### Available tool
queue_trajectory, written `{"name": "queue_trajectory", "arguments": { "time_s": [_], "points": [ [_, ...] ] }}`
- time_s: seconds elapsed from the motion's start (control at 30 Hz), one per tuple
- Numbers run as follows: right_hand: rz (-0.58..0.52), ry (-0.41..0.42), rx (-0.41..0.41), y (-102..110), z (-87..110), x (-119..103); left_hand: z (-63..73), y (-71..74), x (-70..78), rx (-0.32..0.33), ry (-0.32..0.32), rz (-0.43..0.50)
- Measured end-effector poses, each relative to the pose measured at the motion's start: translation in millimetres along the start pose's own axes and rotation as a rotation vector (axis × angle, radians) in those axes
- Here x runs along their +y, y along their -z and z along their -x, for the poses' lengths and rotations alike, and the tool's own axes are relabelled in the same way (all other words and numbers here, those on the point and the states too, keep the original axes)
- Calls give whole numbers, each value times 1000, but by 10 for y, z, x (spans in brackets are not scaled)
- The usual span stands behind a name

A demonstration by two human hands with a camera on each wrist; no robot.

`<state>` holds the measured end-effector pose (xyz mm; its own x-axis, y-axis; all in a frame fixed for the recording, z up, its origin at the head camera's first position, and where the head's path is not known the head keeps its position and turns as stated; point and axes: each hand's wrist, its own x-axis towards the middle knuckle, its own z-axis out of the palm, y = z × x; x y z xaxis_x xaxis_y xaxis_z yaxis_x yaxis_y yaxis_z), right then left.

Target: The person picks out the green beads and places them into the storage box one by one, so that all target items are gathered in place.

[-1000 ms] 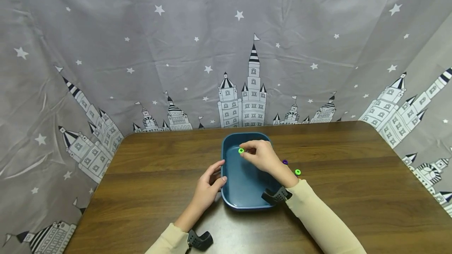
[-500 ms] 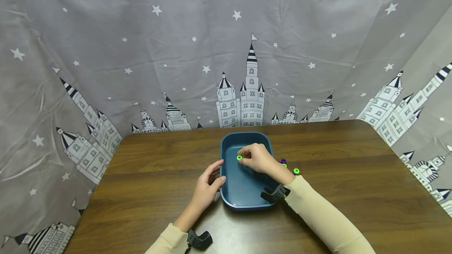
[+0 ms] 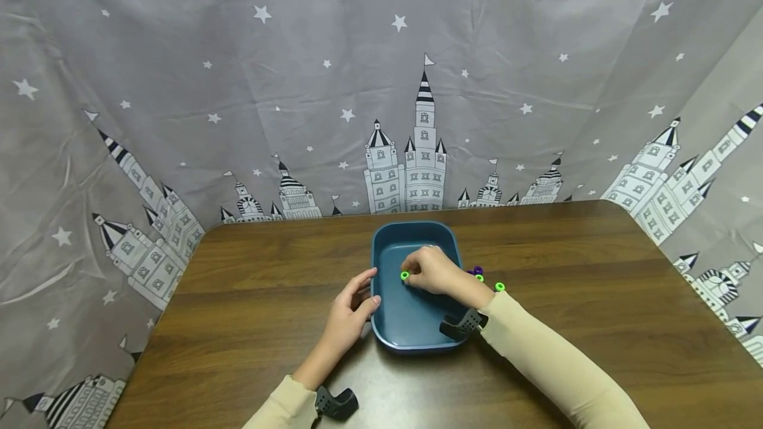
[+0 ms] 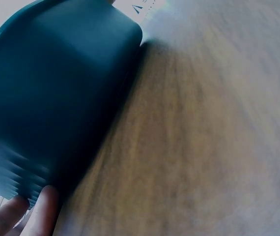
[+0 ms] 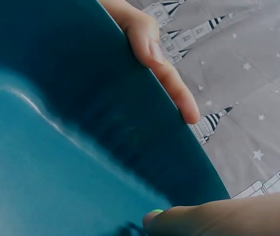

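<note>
A deep blue rectangular plastic tray (image 3: 411, 335) rests on the wooden table. My right hand (image 3: 438, 273) reaches over its right side and pinches a small bright green ring (image 3: 405, 276) between thumb and fingertips, low inside it. Only a sliver of that green ring (image 5: 157, 211) shows in the right wrist view, partly covered by a finger. Against the tray's left outer wall, my left hand (image 3: 348, 313) rests with fingers and thumb apart. Its fingertips (image 4: 44, 206) touch the ribbed end of the tray's wall in the left wrist view.
Just right of the tray lie a purple ring (image 3: 478, 271) and a green ring (image 3: 479, 278) close together. Another green ring (image 3: 500, 286) sits by the right sleeve. Behind the table (image 3: 268, 283) hangs a grey curtain (image 3: 286, 71) printed with castles and stars.
With the green ring pinched, my right hand has moved lower in the tray, toward its near end. The left hand keeps its place at the tray's side. The head view has shifted slightly.
</note>
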<state>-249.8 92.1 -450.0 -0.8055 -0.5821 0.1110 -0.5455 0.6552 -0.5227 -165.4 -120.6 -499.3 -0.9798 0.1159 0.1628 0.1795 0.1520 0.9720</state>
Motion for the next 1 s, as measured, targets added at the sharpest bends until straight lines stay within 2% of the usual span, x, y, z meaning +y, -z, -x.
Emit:
{"name": "queue_trajectory", "arguments": {
  "time_s": [0.37,0.63,1.0],
  "points": [
    [23,-26,-35,16,-9,-16,-24,0,10,5,-20,0],
    [14,-37,-48,32,-6,-17,-19,0,36,-6,4,0],
    [0,-45,-45,3,18,-12,-6,-2,1,-5,9,-9]
  ]
}}
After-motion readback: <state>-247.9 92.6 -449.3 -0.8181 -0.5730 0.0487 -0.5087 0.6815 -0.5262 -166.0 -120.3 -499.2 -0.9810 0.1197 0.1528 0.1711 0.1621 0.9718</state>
